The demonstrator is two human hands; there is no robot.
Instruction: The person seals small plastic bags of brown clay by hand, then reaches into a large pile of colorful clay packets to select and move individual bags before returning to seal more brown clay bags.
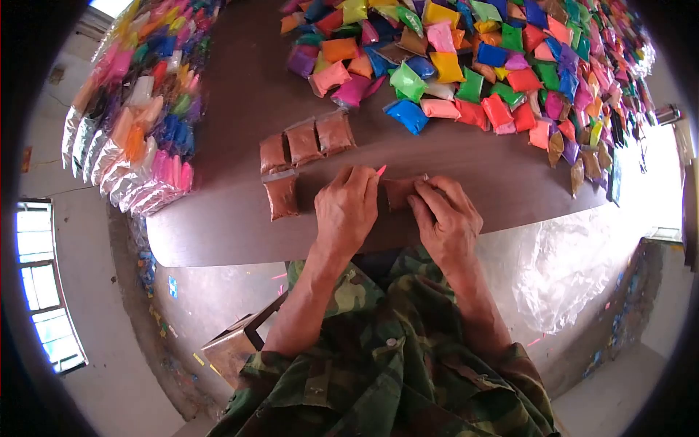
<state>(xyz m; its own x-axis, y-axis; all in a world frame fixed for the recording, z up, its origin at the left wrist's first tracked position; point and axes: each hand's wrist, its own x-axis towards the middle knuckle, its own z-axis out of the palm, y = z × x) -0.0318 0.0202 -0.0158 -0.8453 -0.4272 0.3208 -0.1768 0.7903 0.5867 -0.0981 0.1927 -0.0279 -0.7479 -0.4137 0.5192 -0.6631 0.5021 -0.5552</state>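
Note:
Between my two hands lies a brown packet point(397, 194) at the near part of the dark table. My right hand point(445, 211) pinches its right end with thumb and fingers. My left hand point(348, 207) is closed at the packet's left side, and a small pink tip point(381, 170) sticks out by its fingers; the rest of that item is hidden. Left of my left hand, a brown packet point(282, 197) lies below a row of three more: a left one point(274, 154), a middle one point(303, 141) and a right one point(335, 132).
A large heap of small colourful packets point(470, 87) spreads over the table's far right. Clear bags of coloured packets point(138, 124) are piled at the left. The curved table edge point(218, 256) runs before my body. Clear plastic point(564, 273) lies beyond it, at lower right.

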